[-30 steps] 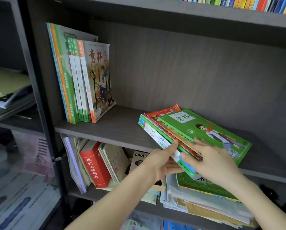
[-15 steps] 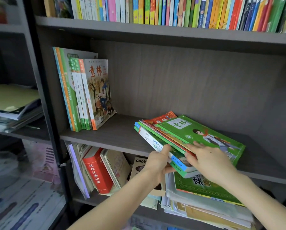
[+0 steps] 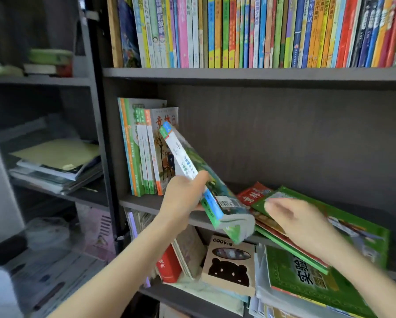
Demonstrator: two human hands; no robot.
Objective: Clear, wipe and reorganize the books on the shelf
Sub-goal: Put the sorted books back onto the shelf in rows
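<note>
A left hand (image 3: 183, 197) clamps thumb and fingers round a tilted book (image 3: 183, 157) just right of the upright books (image 3: 143, 154). Farther right, the blurred right hand (image 3: 300, 222) covers a flat stack (image 3: 362, 230), finger spread unreadable.

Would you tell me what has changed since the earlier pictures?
The left hand gripped a white-spined green book, pulled it off the flat stack of green-covered books and tilted it up toward the upright row of books. The right hand stays on the stack; the row is unmoved.

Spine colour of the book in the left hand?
Mostly white spine on the book, green and blue at both ends; head view.
</note>
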